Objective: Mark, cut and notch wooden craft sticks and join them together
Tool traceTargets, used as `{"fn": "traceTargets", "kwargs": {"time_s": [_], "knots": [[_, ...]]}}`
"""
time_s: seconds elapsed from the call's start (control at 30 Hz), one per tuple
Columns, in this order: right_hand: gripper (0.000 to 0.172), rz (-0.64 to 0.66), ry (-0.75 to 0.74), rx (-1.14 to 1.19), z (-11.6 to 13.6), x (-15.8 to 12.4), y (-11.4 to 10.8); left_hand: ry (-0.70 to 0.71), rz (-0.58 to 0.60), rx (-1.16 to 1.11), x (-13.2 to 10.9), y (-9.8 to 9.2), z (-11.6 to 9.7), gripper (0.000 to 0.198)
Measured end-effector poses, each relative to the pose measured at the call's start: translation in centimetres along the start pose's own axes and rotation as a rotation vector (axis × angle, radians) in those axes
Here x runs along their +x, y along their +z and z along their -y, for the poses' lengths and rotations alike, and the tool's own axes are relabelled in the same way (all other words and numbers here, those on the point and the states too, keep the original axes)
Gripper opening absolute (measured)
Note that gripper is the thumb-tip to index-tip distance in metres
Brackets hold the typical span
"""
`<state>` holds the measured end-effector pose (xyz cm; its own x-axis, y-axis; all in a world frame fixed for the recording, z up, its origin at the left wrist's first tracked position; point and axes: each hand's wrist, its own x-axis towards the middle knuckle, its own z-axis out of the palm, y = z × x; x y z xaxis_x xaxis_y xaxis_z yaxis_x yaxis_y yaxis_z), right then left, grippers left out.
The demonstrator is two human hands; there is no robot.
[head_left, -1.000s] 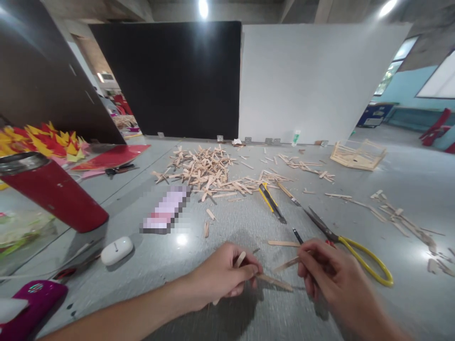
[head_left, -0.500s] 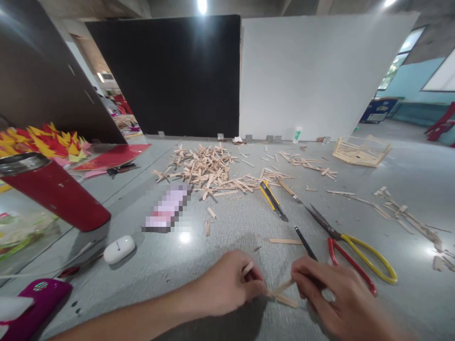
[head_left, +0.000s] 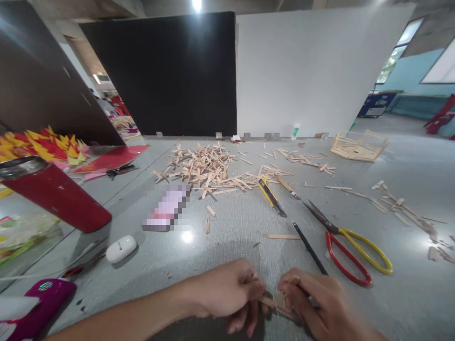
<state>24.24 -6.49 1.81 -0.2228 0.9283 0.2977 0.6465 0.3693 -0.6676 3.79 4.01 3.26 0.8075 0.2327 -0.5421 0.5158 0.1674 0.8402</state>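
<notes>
At the near edge of the view, my left hand (head_left: pixel 232 289) is closed, its thumb and forefinger pinching one end of some joined wooden craft sticks (head_left: pixel 267 301). Close on its right, my right hand (head_left: pixel 314 300) has its fingers closed on the other side of the same sticks. The sticks meet at an angle between the hands, and fingers cover much of them. Just beyond my right hand lie a black pencil-like rod (head_left: pixel 309 246) and scissors (head_left: pixel 350 241) with one red and one yellow handle. A single craft stick (head_left: pixel 284 237) rests flat ahead of the hands.
A pile of craft sticks (head_left: pixel 204 166) spreads toward the back, with a yellow cutter knife (head_left: pixel 270 196) beside it. A stick frame (head_left: pixel 359 147) stands at the back right. On the left are a phone (head_left: pixel 167 208), a white earbud case (head_left: pixel 121 249) and a red tumbler (head_left: pixel 60 194).
My hands have come closer together, and the joined sticks are more covered by fingers. My right hand has shifted left, showing more of the black rod and the scissors' red handle.
</notes>
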Motion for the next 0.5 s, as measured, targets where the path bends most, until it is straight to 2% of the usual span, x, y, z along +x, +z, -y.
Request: {"fn": "traceTargets", "kwargs": {"time_s": [0.13,0.23,0.5], "knots": [[0.033,-0.057,-0.067,-0.019,-0.1,-0.3,0.3,-0.002,0.036,-0.032,0.0,0.2,-0.1,0.039],[0.037,-0.058,-0.052,0.013,0.0,0.0,0.3,-0.018,-0.050,-0.029,-0.1,0.6,-0.3,0.030],[0.037,-0.088,-0.029,0.092,-0.3,0.1,1.0,-0.031,-0.210,-0.045,-0.2,2.0,-0.2,0.029]]}}
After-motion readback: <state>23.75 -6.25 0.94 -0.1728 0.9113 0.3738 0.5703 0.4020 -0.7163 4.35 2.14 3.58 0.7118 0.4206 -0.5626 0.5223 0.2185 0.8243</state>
